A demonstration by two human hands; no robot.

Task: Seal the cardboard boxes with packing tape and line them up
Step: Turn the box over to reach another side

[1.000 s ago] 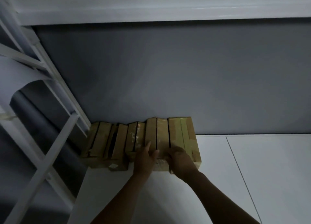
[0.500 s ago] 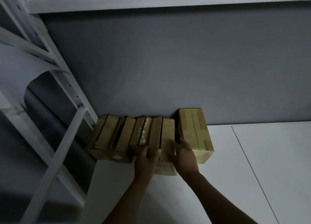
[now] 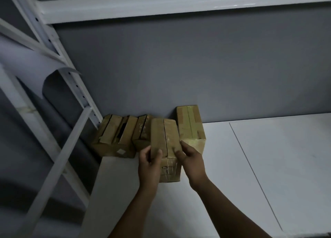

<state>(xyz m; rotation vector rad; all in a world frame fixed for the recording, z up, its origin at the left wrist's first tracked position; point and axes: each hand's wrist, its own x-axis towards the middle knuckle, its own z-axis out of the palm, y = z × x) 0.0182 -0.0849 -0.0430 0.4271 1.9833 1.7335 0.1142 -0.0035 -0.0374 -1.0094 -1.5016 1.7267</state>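
Observation:
Several brown cardboard boxes stand in a row against the grey wall on a white table [image 3: 232,175]. An unsealed box [image 3: 165,141], its top flaps parted by a dark slit, sits forward of the row. My left hand [image 3: 149,163] grips its left side and my right hand [image 3: 190,158] grips its right side. To its right stands a taped box [image 3: 189,125]. To its left are a small box [image 3: 142,130] and a wider box with loose flaps [image 3: 114,137] at the table's left corner.
A white metal shelf frame [image 3: 59,46] with slanted braces rises at the left, and a curled white sheet [image 3: 35,67] hangs from it. A white beam [image 3: 179,3] runs overhead. A seam [image 3: 254,175] crosses the table on the right.
The box between my hands has come forward out of the row, toward me. The taped box stays at the wall. The camera has tilted and shifted a little.

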